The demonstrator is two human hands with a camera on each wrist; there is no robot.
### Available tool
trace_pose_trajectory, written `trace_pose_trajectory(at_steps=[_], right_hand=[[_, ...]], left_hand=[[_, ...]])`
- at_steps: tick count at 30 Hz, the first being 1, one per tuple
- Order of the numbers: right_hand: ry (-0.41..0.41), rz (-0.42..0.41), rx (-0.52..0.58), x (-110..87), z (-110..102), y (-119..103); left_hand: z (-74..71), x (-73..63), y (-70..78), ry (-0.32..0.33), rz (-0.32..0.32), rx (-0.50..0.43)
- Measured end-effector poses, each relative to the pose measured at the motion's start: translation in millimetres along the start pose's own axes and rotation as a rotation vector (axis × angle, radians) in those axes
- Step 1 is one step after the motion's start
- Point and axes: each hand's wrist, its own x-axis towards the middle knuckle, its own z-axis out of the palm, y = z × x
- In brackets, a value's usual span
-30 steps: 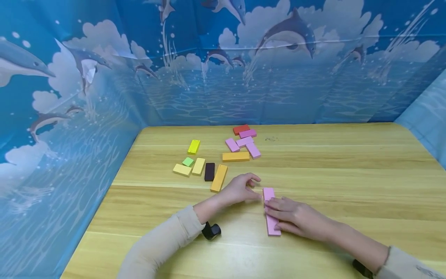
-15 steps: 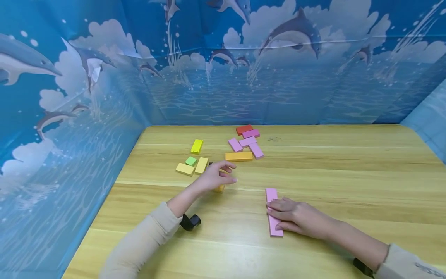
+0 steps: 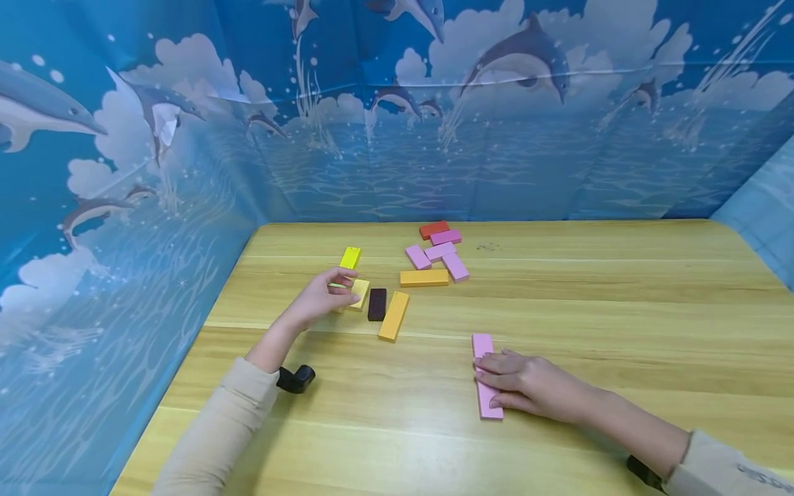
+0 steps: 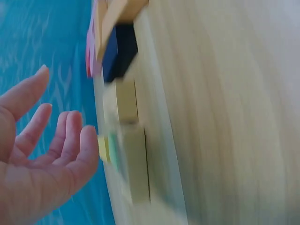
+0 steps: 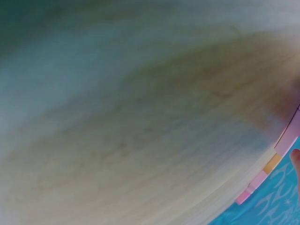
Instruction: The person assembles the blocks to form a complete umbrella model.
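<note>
My left hand [image 3: 318,301] hovers over the left cluster of blocks, fingers loosely bent and thumb apart, holding nothing. Beneath and beside it lie a pale yellow block [image 3: 362,292] and a green block [image 4: 114,149]; the hand partly covers them in the head view. A second pale yellow block [image 4: 137,164] shows better in the left wrist view. My right hand [image 3: 536,387] rests its extended fingers across a pink strip of block [image 3: 482,344] that lies flat on the table. The hand hides the strip's middle, so I cannot tell whether it is one block or two.
A dark block [image 3: 377,304] and an orange block [image 3: 394,317] lie right of my left hand. Behind are a bright yellow block [image 3: 350,257], another orange block [image 3: 424,278], several pink blocks [image 3: 455,266] and a red block [image 3: 433,229]. A dolphin-print curtain [image 3: 397,172] borders the table.
My left hand has moved left, from beside the pink strip, past the orange and dark blocks, to above the pale yellow and green blocks. My right hand has stayed on the pink strip.
</note>
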Motion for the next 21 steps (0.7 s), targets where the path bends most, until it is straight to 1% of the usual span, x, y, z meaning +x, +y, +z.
trace_pose_trajectory(at_steps=[4,7,11,13,15,19,21], right_hand=[[-0.011,0.005,0.007,-0.4,-0.2,0.2],[-0.018,0.007,0.014,-0.5,-0.1,-0.2],[-0.024,0.012,0.013,-1.0,0.1,-0.3],[-0.023,0.016,0.005,-1.5,0.7,-0.1],[-0.023,0.021,0.002,-1.7,1.1,-0.1],[-0.025,0.022,0.007,-1.9,1.2,-0.5],[-0.023,0.018,0.012,-1.7,0.6,-0.7]], left_hand=[[-19.8,0.3,-10.1,0.004,-0.011,-0.024],[-31.3,-1.7,-13.5,0.010,-0.010,-0.032],[-43.6,-3.2,-20.3,0.021,0.001,0.023],[-48.2,-3.0,-25.9,0.015,0.000,0.058],[-51.3,-2.8,-32.0,0.008,-0.015,0.092],[-53.8,-2.7,-41.4,-0.006,-0.053,0.118],[-54.3,-2.3,-44.3,-0.006,-0.056,0.120]])
